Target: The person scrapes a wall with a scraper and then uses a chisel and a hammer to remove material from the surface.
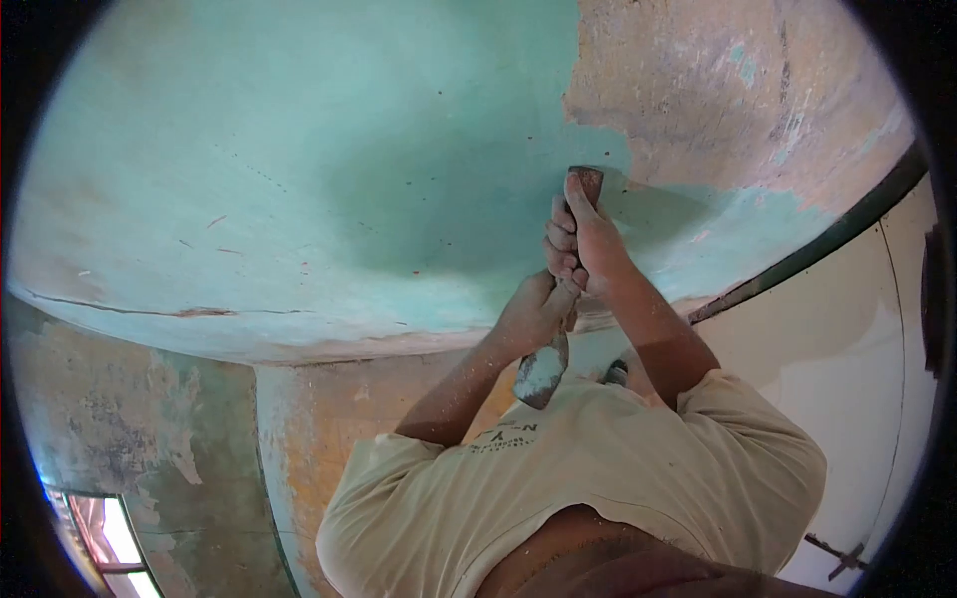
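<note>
My right hand [590, 237] is closed around a scraper, its thumb stretched up along the worn, rust-brown blade [586, 179]. That blade is right at the turquoise paint of the wall [449, 169], near the ragged edge of a bare patch. Just below, my left hand [538, 309] is also closed, with its fingers against the bottom of the right hand. A flat, paint-smeared end [543, 374] sticks out beneath the left hand, in front of my shirt. I cannot tell whether it belongs to the same scraper, as the fingers hide the middle. Pale dust coats both hands.
Bare brownish plaster [708, 90] spreads at the upper right. A dark strip [817, 239] borders the wall beside a white surface [817, 339]. A long crack [189, 312] runs at lower left, above a patchy wall [130, 419] with a bright window [120, 533].
</note>
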The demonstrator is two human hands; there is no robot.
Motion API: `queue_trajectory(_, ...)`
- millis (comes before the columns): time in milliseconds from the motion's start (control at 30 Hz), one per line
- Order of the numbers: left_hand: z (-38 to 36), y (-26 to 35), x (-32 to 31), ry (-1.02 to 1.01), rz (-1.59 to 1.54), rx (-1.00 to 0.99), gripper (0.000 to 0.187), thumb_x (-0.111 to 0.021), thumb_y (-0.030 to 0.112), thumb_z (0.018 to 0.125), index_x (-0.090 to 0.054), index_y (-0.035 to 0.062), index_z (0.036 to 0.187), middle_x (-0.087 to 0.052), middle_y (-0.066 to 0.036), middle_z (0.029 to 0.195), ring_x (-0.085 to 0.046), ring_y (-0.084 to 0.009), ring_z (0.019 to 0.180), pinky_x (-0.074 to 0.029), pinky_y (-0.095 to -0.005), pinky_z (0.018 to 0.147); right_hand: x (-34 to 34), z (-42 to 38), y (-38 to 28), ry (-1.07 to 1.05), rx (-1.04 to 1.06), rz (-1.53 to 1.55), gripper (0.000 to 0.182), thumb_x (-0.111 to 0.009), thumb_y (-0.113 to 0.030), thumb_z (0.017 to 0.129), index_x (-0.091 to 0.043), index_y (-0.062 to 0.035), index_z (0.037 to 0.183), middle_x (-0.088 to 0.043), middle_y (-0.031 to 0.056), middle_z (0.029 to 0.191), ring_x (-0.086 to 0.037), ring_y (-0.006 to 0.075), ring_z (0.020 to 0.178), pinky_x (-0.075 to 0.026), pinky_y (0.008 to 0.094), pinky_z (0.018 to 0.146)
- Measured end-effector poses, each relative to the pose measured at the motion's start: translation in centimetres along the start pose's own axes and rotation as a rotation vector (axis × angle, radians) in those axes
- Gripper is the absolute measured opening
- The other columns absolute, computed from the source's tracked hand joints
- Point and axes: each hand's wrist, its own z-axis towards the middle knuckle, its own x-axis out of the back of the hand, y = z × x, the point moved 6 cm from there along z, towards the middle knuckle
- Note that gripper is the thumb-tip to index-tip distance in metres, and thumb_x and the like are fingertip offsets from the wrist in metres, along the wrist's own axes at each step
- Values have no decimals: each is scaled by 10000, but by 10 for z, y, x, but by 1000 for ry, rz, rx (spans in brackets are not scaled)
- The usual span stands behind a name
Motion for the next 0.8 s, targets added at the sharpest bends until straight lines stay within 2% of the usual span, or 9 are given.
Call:
queue_trajectory(100, -1, 2, -2, 2, -23, -17, 549, -408, 482, 976, -537, -10, 770, -552, -64, 612, -544, -156, 581, -423, -311, 548, 13, -5, 9, 58, -82, 43, 496, -499, -527, 929, -335, -146, 657, -278, -27, 512, -284, 119, 380, -264, 284, 359)
queue_trajectory(200, 0, 8, -1, -14, -27, -48, 561, -399, 489, 975, -538, -13, 768, -550, -67, 606, -549, -163, 586, -424, -311, 550, 0, -2, -3, 23, -38, 8, 553, -484, -613, 898, -315, -151, 644, -226, -27, 502, -254, 116, 372, -232, 260, 345)
queue_trajectory(300, -3, 9, 4, -5, 15, -25, 576, -389, 504, 971, -537, -16, 770, -552, -70, 606, -556, -168, 590, -430, -309, 554, -5, -2, -5, 13, -13, -27, 557, -482, -616, 897, -313, -150, 642, -229, -27, 503, -252, 116, 371, -235, 269, 344)
queue_trajectory(400, -1, -5, -2, -1, 55, -12, 585, -385, 516, 967, -535, -17, 777, -554, -73, 612, -563, -171, 592, -436, -308, 555, 9, -4, 16, 18, -91, 1, 561, -472, -622, 899, -311, -150, 641, -228, -29, 503, -250, 116, 371, -237, 278, 345)
queue_trajectory(467, -2, 6, 4, 6, 80, -11, 586, -384, 519, 964, -533, -16, 780, -555, -75, 617, -567, -170, 594, -440, -312, 558, 2, 3, 3, 8, -24, -14, 560, -461, -623, 903, -310, -151, 641, -226, -29, 501, -250, 116, 368, -237, 283, 345)
queue_trajectory(600, -1, -5, -2, -48, -10, -3, 572, -400, 518, 964, -522, -22, 819, -561, -65, 650, -560, -159, 603, -440, -315, 560, 9, -2, 9, 66, -54, -11, 556, -447, -618, 911, -309, -151, 642, -224, -30, 495, -251, 117, 361, -236, 282, 346)
queue_trajectory(700, -1, 10, 6, 28, 20, -16, 575, -412, 529, 960, -536, -13, 812, -565, -68, 654, -554, -153, 593, -436, -307, 551, 3, -1, 5, 62, -71, 8, 557, -449, -618, 911, -308, -153, 639, -226, -31, 492, -253, 119, 356, -235, 280, 346)
queue_trajectory(800, -6, 7, 7, 4, 12, 19, 580, -416, 534, 957, -543, -11, 803, -567, -69, 651, -555, -152, 588, -437, -305, 554, -15, 0, -12, -7, 9, 11, 559, -459, -618, 906, -308, -153, 635, -226, -30, 492, -248, 121, 356, -237, 276, 346)
